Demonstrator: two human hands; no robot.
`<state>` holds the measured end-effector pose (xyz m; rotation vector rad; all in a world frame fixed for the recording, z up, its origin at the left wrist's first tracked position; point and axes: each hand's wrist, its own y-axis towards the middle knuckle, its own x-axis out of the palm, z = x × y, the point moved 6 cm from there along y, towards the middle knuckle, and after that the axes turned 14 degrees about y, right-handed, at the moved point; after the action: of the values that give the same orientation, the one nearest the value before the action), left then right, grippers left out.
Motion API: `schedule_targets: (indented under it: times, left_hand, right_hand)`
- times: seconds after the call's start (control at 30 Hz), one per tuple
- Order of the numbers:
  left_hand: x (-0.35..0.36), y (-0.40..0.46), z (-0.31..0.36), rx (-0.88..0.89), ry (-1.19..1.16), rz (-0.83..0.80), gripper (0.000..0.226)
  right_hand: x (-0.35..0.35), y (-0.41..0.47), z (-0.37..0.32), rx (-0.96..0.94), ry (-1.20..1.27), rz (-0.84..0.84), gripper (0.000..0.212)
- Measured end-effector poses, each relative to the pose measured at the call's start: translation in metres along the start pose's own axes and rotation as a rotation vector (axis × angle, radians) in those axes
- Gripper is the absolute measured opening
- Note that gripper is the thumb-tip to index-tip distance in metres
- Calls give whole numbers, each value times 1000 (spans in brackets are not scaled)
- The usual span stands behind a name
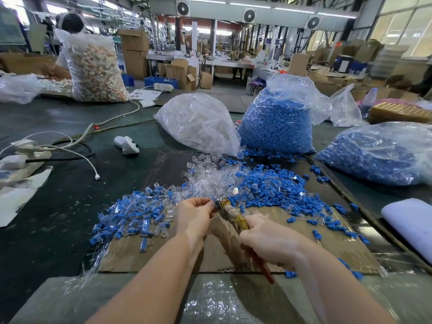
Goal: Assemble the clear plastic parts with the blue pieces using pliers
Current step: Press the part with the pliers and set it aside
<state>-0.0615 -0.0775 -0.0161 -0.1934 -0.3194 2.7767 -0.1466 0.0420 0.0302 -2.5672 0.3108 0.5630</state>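
Observation:
My right hand [268,242] grips the taped handles of the pliers [233,215], whose jaws point up and left toward my left hand [195,216]. The left fingertips pinch a small part right at the jaws; the part itself is too hidden to make out. Beyond the hands, a heap of loose clear plastic parts [210,176] lies on the cardboard sheet [292,242]. Loose blue pieces [275,188] spread to its right. A pile of joined clear-and-blue parts [135,213] lies to the left.
A bag of clear parts [198,125] and two bags of blue pieces [278,127], [378,155] stand behind the piles. White cables and a power strip [23,148] lie at the left. A white foam pad [411,225] sits at the right. A person [67,43] works far left.

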Motion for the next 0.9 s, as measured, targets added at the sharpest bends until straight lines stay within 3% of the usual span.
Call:
schedule_targets:
  times: [0.17,0.33,0.4,0.5,0.63,0.9]
  left_hand:
    - [2,-4,4,28,50,10,7]
    - [-7,-5,6,35,37,13,7]
    - [-22,-1,14,153,230,113,8]
    - [-56,3,28,356,666,358,8]
    - [-101,12,31,407,1066,601,19]
    - [-112,18,23,378,1244,634,24]
  right_hand:
    - [-3,4,0,-49,-106,80,9]
    - [-4,1,1,-100,178,102,12]
    - [-10,4,7,-97,182,173,20]
    - [-30,11,19,-122,-6,361,20]
    - [-59,9,38,-33,-251,575,27]
    - [-78,6,70,122,-501,702,47]
